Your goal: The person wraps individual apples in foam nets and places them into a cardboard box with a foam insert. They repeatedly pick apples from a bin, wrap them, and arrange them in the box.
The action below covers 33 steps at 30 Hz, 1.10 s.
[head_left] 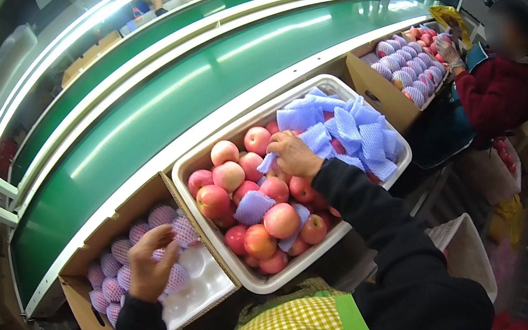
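Note:
My right hand is over a white plastic tub, its fingers closed on a purple foam net sleeve. Beneath it lie many loose red and pink apples, and flat foam sleeves are heaped in the tub's right part. Over the cardboard box at left hovers my left hand, thumb and fingers apart, with nothing seen between them. Apples in foam nets sit in rows there, next to bare cups of a white moulded tray. The hand partly hides a wrapped apple.
A green conveyor belt with a white rail runs behind the boxes. At right, a co-worker in a dark red top has a gloved hand at another box of wrapped apples. A pale tub stands lower right.

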{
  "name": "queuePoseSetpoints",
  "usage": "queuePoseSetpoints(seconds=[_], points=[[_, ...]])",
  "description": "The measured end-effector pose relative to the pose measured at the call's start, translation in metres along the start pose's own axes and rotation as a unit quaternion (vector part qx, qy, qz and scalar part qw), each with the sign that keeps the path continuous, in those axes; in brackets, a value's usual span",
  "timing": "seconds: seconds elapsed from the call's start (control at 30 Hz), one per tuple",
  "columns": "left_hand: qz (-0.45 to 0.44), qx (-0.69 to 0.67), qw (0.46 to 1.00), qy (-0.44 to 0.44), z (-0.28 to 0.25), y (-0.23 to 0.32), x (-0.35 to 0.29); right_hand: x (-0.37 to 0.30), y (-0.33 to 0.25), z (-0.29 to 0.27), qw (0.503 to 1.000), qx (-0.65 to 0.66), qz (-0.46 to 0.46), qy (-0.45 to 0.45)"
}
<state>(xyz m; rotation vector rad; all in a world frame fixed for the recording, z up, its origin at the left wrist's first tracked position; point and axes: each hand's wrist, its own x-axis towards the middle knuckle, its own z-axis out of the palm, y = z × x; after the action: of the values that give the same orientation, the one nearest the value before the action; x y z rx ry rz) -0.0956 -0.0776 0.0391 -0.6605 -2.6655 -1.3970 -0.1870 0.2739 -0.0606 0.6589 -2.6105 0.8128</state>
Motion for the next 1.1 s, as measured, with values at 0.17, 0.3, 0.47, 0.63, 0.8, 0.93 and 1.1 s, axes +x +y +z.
queuePoseSetpoints(seconds=[0.17,0.3,0.47,0.63,0.8,0.93,1.1], points=[[-0.053,-0.227,0.97,-0.069,0.065,0.026,0.035,0.006,-0.108,-0.046,0.954,0.27,-0.127,-0.032],[-0.071,-0.324,0.934,-0.132,0.104,0.054,0.044,-0.019,-0.118,-0.061,0.96,0.243,-0.114,0.081],[-0.042,-0.283,0.956,-0.061,0.117,0.041,0.034,-0.048,-0.141,-0.062,0.97,0.208,-0.013,0.121],[-0.053,-0.253,0.965,-0.044,0.114,0.061,0.038,-0.056,-0.121,-0.061,0.931,0.342,0.124,-0.021],[-0.122,-0.238,0.962,-0.051,0.113,0.056,0.018,-0.061,-0.168,-0.05,0.962,0.125,-0.129,0.204],[-0.114,-0.352,0.929,0.023,0.108,0.054,0.005,-0.07,-0.189,-0.039,0.97,0.153,-0.146,0.123],[-0.018,-0.135,0.99,0.035,0.124,0.039,-0.019,-0.084,-0.172,-0.022,0.963,0.259,-0.008,-0.077]])
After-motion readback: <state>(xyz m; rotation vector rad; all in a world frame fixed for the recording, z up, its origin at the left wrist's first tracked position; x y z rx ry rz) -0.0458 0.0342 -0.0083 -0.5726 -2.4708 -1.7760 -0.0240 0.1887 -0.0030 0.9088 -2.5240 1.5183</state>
